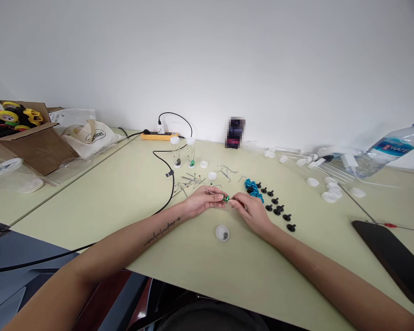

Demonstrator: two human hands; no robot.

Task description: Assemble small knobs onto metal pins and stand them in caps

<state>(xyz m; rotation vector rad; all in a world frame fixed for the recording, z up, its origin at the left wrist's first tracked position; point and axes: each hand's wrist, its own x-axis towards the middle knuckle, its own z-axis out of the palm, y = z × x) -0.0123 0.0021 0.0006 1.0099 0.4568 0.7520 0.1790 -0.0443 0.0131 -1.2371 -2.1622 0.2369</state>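
Beyond the white dish (219,231), a green metallic piece (226,198) is clamped in the grip of the left hand (206,201) and pinched at its end by the right hand (251,212), presumably so that it is steadied. Loose metal bits (225,236) are kept in the dish, likely against rolling; black flanged knobs (275,201) are spread right of it, probably for easy reach.

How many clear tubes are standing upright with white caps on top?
2. The left tube, holding a dark part, stands before the right end of the orange power strip; the right tube, holding a green part, stands beside it.
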